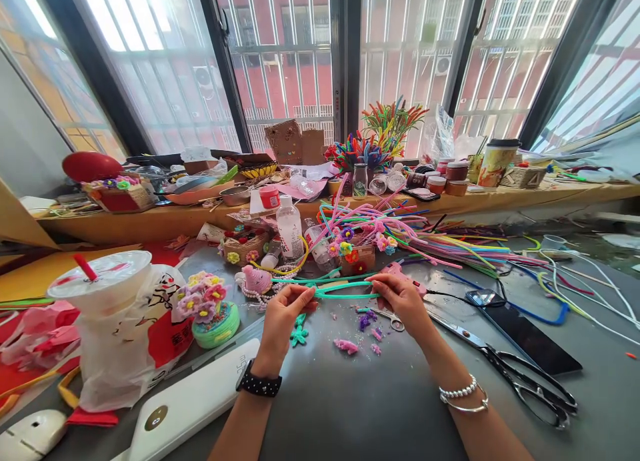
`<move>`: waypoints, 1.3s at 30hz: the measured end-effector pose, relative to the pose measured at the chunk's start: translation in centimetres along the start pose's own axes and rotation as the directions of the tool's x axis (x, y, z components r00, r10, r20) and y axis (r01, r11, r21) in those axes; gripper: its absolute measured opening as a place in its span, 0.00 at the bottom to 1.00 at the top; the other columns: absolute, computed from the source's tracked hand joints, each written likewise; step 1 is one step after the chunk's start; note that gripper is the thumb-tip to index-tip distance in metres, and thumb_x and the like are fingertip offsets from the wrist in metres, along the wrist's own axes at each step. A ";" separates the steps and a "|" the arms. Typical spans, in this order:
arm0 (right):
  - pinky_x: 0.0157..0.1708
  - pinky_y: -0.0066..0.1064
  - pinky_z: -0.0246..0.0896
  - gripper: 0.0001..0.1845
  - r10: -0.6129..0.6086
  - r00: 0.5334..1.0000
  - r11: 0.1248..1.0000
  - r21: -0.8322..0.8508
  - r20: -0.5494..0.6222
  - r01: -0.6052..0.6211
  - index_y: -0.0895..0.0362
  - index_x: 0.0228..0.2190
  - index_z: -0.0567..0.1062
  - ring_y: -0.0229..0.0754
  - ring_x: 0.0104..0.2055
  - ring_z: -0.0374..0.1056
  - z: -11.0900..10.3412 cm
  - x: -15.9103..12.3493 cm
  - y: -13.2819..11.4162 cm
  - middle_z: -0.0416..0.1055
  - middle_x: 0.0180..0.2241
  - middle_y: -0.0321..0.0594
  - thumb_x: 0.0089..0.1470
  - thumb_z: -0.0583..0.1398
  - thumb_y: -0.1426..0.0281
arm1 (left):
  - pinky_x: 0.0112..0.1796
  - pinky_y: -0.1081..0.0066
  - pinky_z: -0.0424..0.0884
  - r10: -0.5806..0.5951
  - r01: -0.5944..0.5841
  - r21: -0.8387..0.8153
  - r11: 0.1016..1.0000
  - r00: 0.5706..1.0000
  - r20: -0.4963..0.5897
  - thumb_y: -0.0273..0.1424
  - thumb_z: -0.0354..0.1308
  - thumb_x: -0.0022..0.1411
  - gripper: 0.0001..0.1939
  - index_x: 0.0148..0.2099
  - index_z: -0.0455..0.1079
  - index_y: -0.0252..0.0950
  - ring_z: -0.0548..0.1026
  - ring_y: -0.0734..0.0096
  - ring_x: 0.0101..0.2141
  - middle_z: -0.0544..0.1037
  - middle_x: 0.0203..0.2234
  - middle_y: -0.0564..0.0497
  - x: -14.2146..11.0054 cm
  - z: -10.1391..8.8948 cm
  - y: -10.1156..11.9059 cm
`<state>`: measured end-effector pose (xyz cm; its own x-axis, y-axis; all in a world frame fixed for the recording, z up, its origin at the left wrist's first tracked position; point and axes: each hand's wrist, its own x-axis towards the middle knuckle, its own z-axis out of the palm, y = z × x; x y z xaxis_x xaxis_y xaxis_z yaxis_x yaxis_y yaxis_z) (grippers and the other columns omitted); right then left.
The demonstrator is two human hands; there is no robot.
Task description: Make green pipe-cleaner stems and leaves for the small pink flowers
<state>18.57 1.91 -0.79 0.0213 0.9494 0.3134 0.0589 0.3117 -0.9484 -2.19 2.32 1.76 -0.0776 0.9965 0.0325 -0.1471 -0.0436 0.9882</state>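
Observation:
Between my two hands, green pipe cleaners (345, 288) stretch sideways just above the grey table. My left hand (286, 311) pinches their left end between thumb and fingers. At the right end, my right hand (401, 302) pinches them the same way. Below the left fingers lies a small twisted green pipe-cleaner piece (299, 331). Purple fuzzy scraps (367, 319) and a pink twisted piece (346, 346) rest between the wrists. Small scissors (396, 322) lie partly hidden beside my right hand. Behind that hand a pink glue gun (400, 272) is partly covered.
Large black-handled scissors (520, 381) and a phone (530, 334) lie to the right. On the left are a bagged drink cup (120, 334), a white device (195, 404) and a green flower pot (216, 324). Loose pipe cleaners (450, 241) spread behind, below a cluttered ledge (125, 227).

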 end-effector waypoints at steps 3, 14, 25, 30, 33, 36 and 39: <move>0.11 0.21 0.46 0.13 0.097 0.992 0.960 0.269 -0.077 -0.073 0.57 0.29 0.72 0.30 0.16 0.59 -0.1 0.1 -0.2 0.70 0.22 0.35 0.39 0.61 0.63 | 0.25 0.77 0.69 -0.034 0.034 -0.011 0.999 0.999 0.023 0.31 0.64 0.38 0.10 0.23 0.68 0.32 0.72 0.76 0.19 0.72 0.16 0.55 0.1 0.0 -0.2; 0.21 0.21 0.59 0.10 0.157 0.954 0.888 0.459 -0.254 -0.024 0.53 0.27 0.75 0.31 0.23 0.66 -0.5 0.3 -0.1 0.73 0.25 0.33 0.35 0.64 0.68 | 0.28 0.75 0.70 -0.122 0.126 -0.035 0.991 0.988 0.097 0.31 0.64 0.39 0.10 0.27 0.73 0.31 0.74 0.73 0.22 0.77 0.19 0.50 0.4 -0.1 -0.8; 0.32 0.32 0.64 0.12 -0.352 0.935 0.813 -0.507 -0.033 0.288 0.55 0.37 0.72 0.41 0.32 0.67 -0.5 0.1 0.6 0.70 0.32 0.41 0.47 0.57 0.70 | 0.28 0.75 0.72 -0.018 0.017 -0.034 0.999 1.000 -0.006 0.31 0.63 0.39 0.12 0.28 0.71 0.30 0.75 0.73 0.23 0.76 0.19 0.52 0.4 -0.5 -0.3; 0.38 0.36 0.62 0.19 -0.452 0.879 0.490 -0.780 0.154 0.389 0.58 0.42 0.69 0.45 0.37 0.65 -0.4 0.0 0.8 0.69 0.35 0.44 0.45 0.59 0.73 | 0.29 0.74 0.72 -0.007 0.007 0.011 1.000 1.000 -0.028 0.31 0.63 0.39 0.11 0.28 0.71 0.30 0.75 0.72 0.23 0.76 0.19 0.53 0.5 -0.5 -0.4; 0.40 0.37 0.60 0.19 -0.479 0.852 0.323 -0.861 0.209 0.393 0.59 0.42 0.69 0.47 0.38 0.64 -0.2 -0.1 0.7 0.70 0.35 0.43 0.44 0.60 0.75 | 0.29 0.73 0.73 -0.004 0.005 0.047 0.999 0.999 -0.035 0.31 0.63 0.39 0.12 0.28 0.72 0.30 0.75 0.70 0.23 0.76 0.19 0.52 0.6 -0.4 -0.5; 0.40 0.37 0.59 0.19 -0.491 0.842 0.262 -0.885 0.222 0.386 0.59 0.42 0.69 0.46 0.37 0.64 -0.2 -0.2 0.6 0.70 0.35 0.42 0.44 0.60 0.75 | 0.29 0.72 0.73 -0.008 0.010 0.071 0.997 1.000 -0.022 0.32 0.63 0.39 0.12 0.28 0.72 0.30 0.75 0.69 0.23 0.76 0.19 0.52 0.6 -0.4 -0.6; 0.40 0.37 0.58 0.17 -0.491 0.840 0.243 -0.890 0.230 0.385 0.59 0.39 0.70 0.46 0.37 0.64 -0.3 -0.1 0.7 0.70 0.34 0.42 0.43 0.60 0.74 | 0.29 0.72 0.72 -0.015 0.016 0.081 0.997 1.000 -0.011 0.33 0.63 0.38 0.13 0.28 0.72 0.30 0.75 0.69 0.23 0.76 0.19 0.51 0.6 -0.5 -0.6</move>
<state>18.86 2.05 -1.46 -0.2405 0.6537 0.7175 0.9111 0.4071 -0.0654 -2.61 2.91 1.07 -0.0864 0.9961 0.0156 -0.0684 -0.0216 0.9974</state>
